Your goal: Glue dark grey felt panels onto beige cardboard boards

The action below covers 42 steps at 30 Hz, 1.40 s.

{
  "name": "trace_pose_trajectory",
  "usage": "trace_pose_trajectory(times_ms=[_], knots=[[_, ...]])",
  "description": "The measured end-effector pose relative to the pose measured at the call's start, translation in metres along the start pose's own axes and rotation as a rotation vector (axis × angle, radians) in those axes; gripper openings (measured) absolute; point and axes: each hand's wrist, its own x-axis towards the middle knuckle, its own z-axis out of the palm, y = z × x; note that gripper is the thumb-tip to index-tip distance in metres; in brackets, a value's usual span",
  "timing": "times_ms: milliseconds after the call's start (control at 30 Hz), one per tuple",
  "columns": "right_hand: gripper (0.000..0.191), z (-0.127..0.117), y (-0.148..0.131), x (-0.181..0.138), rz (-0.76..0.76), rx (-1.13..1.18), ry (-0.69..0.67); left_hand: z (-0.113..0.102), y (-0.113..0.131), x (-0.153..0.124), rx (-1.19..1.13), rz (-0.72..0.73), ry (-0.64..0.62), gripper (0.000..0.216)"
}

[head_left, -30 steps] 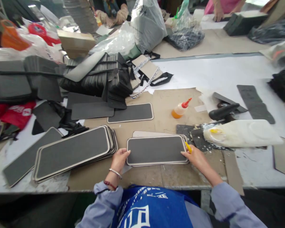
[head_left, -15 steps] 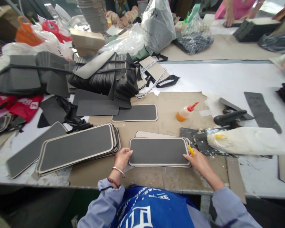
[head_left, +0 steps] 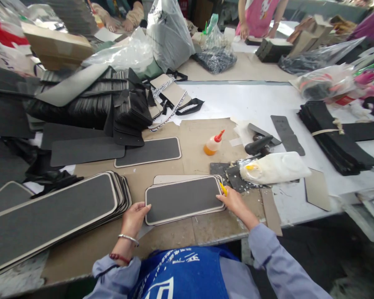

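A dark grey rounded panel [head_left: 183, 199] with a pale border lies before me on top of a few similar pieces, whose edges stick out beneath it. My left hand [head_left: 134, 220] grips its left end, thumb on top. At the opposite end, the thumb of my right hand [head_left: 235, 201] presses on the panel's edge, its fingers closed. A yellow pointed stick [head_left: 223, 189] pokes up from that same hand; its lower part is hidden. Left of my hands rests a stack of like panels [head_left: 68, 203], and one more bordered panel [head_left: 149, 151] lies farther back.
A glue bottle with a red tip [head_left: 212, 144] stands behind the panel. To the right are a white plastic container [head_left: 274, 167], a black-handled tool [head_left: 258, 145] and strapped black strips [head_left: 333, 133]. Black pieces [head_left: 81, 99] pile up at left. Two people work across the table.
The view has swung to the right, so things sit farther left and the panel looks slightly slanted. Both hands keep their hold at its two ends.
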Motion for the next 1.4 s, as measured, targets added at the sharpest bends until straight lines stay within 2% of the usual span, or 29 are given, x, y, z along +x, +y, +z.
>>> trace_pose_trajectory(times_ms=[333,500,567,667,733,800,867,967,1100,1200,1300,1400], knots=[[0.012,0.001,0.004,0.0,-0.064,0.042,0.014,0.003,-0.003,0.0,-0.03,0.079,0.048,0.03],[0.017,-0.001,0.009,-0.016,-0.169,0.211,0.158,0.002,0.005,-0.016,-0.012,0.236,0.051,0.023],[0.022,-0.004,0.01,-0.03,-0.181,0.277,0.265,-0.002,0.01,-0.031,0.083,0.382,0.085,0.017],[0.028,-0.008,0.013,-0.052,-0.143,0.395,0.407,-0.011,0.015,-0.061,0.281,0.783,0.166,0.009],[0.031,-0.008,0.016,-0.062,-0.062,0.462,0.445,-0.016,0.018,-0.082,0.407,1.112,0.164,0.025],[0.032,-0.008,0.018,-0.068,0.015,0.519,0.437,-0.02,0.021,-0.099,0.533,1.364,0.115,0.038],[0.033,-0.007,0.019,-0.071,0.045,0.571,0.418,-0.021,0.026,-0.111,0.634,1.51,0.081,0.038],[0.032,-0.006,0.018,-0.071,0.035,0.59,0.418,-0.023,0.033,-0.118,0.708,1.601,0.072,0.028],[0.034,-0.005,0.019,-0.072,0.037,0.567,0.426,-0.023,0.035,-0.12,0.693,1.615,0.083,0.025],[0.035,-0.006,0.023,-0.074,0.067,0.531,0.401,-0.021,0.027,-0.12,0.608,1.512,0.089,0.032],[0.035,-0.01,0.027,-0.073,0.092,0.409,0.334,-0.016,0.019,-0.114,0.501,1.206,0.1,0.029],[0.033,-0.014,0.026,-0.068,0.019,0.284,0.263,-0.008,0.015,-0.092,0.387,0.709,0.088,0.007]])
